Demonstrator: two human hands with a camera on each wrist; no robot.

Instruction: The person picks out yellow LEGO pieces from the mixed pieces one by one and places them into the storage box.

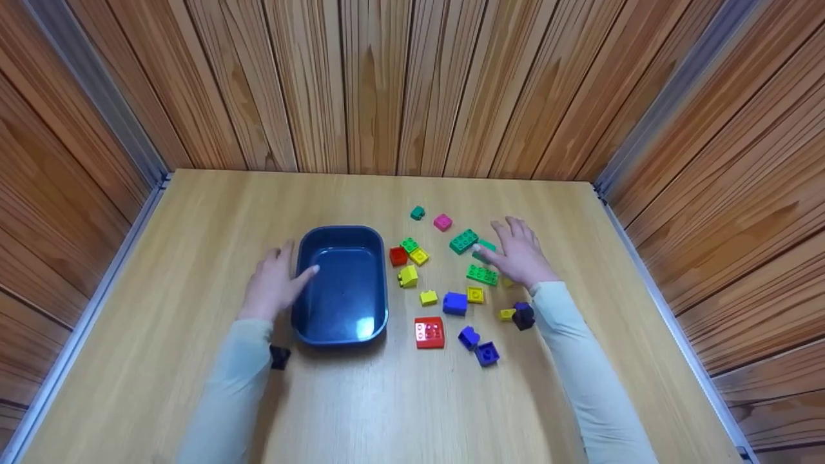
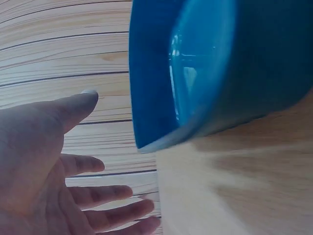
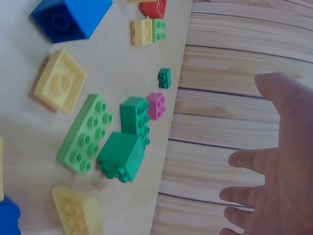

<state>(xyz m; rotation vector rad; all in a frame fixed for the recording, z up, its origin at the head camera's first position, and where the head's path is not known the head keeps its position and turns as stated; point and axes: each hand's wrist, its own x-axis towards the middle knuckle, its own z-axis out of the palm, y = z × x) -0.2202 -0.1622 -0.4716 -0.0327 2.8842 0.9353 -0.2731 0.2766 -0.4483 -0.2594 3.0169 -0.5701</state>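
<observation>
My left hand (image 1: 269, 287) hovers at the left side of a dark blue plastic tray (image 1: 341, 290), fingers spread, and its thumb overlaps the rim in the head view. In the left wrist view that palm stands apart from the tray wall. Over the right part of the scattered toy bricks is my right hand (image 1: 521, 254), fingers extended and holding nothing. Nearest to it lie a dark green brick (image 3: 121, 154), partly covered by the thumb in the head view, another dark green brick (image 1: 463, 241) and a light green brick (image 1: 482, 275).
Between tray and right hand are a red brick (image 1: 429, 333), a blue brick (image 1: 455, 303), a yellow brick (image 1: 475, 295) and several others. A pink brick (image 1: 443, 222) lies farther back. Beside the left wrist is a black object (image 1: 279, 357). Wood-patterned walls (image 1: 374, 90) enclose the table.
</observation>
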